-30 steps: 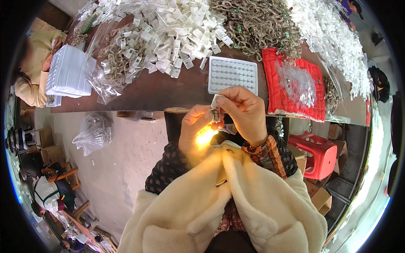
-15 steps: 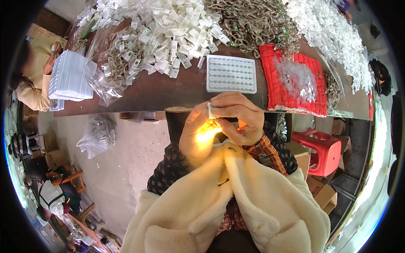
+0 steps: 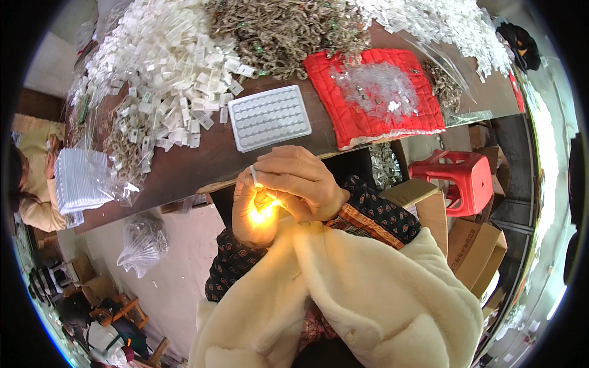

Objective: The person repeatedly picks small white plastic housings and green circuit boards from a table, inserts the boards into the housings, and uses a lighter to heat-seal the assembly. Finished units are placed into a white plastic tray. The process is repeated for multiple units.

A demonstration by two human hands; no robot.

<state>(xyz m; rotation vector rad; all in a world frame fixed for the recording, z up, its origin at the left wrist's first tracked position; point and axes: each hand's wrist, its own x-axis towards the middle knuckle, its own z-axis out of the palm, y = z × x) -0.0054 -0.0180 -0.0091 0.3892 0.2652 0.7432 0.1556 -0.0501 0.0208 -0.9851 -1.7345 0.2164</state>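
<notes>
My left hand (image 3: 245,218) and my right hand (image 3: 304,181) are together in front of my chest, just off the table's near edge. Between their closed fingers is a small lit lamp (image 3: 262,211) that glows bright yellow, with a narrow white piece (image 3: 253,176) sticking up at the fingertips. The glare and the fingers hide most of its shape. Beyond my hands, a white plastic tray (image 3: 270,116) with rows of small hollows lies on the brown table (image 3: 184,175).
White plastic cases (image 3: 165,61) and coiled wire strings (image 3: 288,37) are heaped at the back. Right of the tray, a red quilted cloth (image 3: 334,110) bears clear small parts. Stacked trays (image 3: 83,178) stand near another person's arm (image 3: 40,205). A red stool (image 3: 460,178) and cardboard boxes (image 3: 472,251) are at right.
The view has swung, so the tray and red cloth now appear farther left and tilted. My hands stay pressed together around the glowing lamp.
</notes>
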